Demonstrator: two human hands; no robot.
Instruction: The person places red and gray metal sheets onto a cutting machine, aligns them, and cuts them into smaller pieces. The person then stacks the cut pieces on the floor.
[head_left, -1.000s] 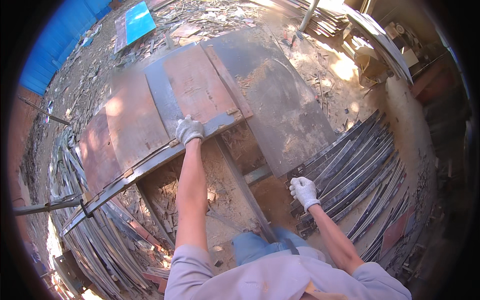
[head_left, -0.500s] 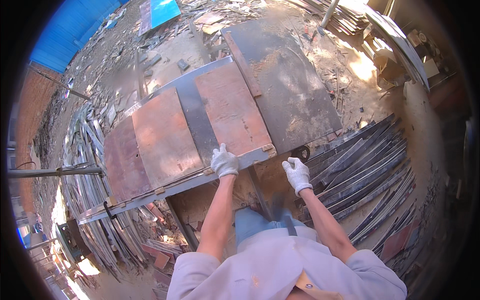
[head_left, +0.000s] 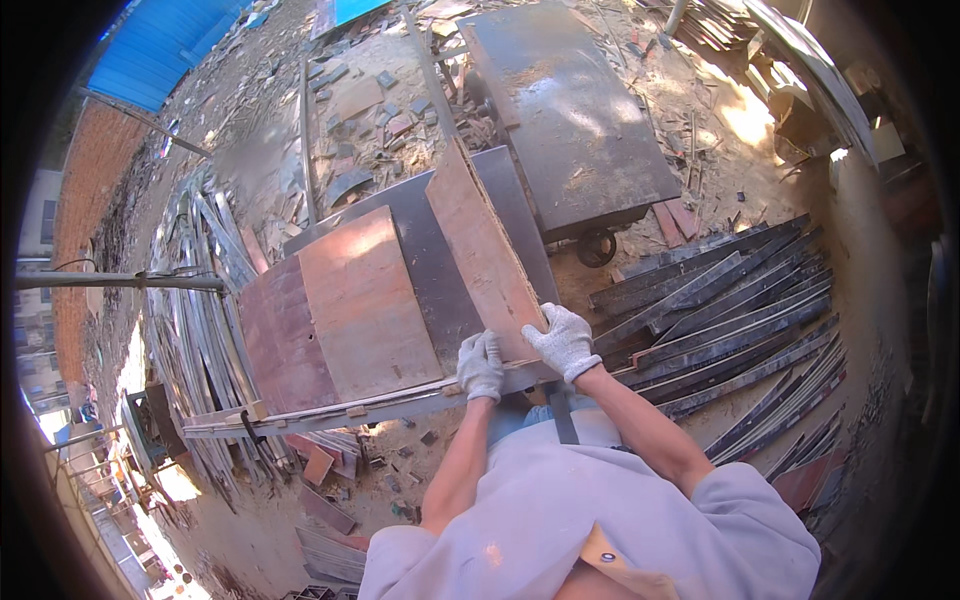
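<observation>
Both my hands wear white work gloves. My left hand (head_left: 481, 366) grips the near edge of a reddish-brown plywood board (head_left: 480, 250), and my right hand (head_left: 565, 340) grips the same board at its near right corner. The board is tilted up on its edge above a stack of similar boards (head_left: 355, 305) that lies flat on a long metal frame (head_left: 330, 412). A dark grey board (head_left: 430, 265) shows between the lifted board and the flat one to its left.
A grey metal cart top (head_left: 570, 110) on a wheel (head_left: 596, 248) stands just beyond the stack. Dark metal strips (head_left: 730, 310) are piled on the right, more strips (head_left: 195, 280) on the left. Rubble and board scraps (head_left: 370, 110) cover the ground. A blue roof (head_left: 160, 50) is far left.
My right hand has come up from the strips at my side to the stack. Both hands now hold the rightmost board, which has been lifted from flat to tilted on its edge.
</observation>
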